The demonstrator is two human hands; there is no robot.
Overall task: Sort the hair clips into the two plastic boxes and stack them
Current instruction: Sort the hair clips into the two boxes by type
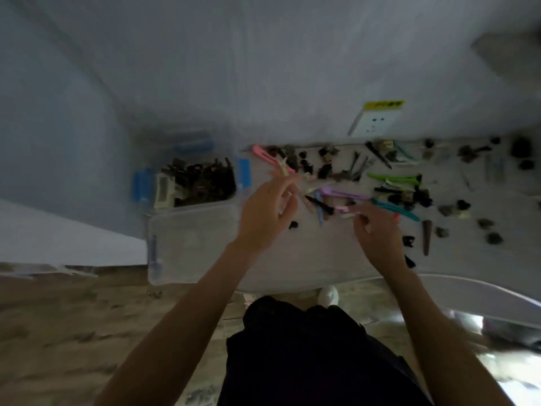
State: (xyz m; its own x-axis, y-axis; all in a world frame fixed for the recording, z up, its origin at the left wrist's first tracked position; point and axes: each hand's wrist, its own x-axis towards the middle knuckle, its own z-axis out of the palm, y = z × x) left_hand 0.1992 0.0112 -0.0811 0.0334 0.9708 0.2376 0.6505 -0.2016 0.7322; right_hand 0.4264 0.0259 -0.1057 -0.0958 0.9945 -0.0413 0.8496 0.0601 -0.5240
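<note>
I see the white table (pixel 307 259) strewn along its far edge with loose hair clips, mostly dark, with a green clip (pixel 392 177), purple clip (pixel 344 193), teal clip (pixel 395 208) and pink clip (pixel 268 156) among them. At the table's left edge sits a clear plastic box (pixel 199 183) with blue latches, full of dark clips, and just nearer me a second clear box (pixel 190 244). My left hand (pixel 265 212) pinches a pale clip (pixel 282 168); my right hand (pixel 376 230) pinches a small light piece, blurred. On the wall, a socket (pixel 376 121) bears a yellow label, unreadable.
</note>
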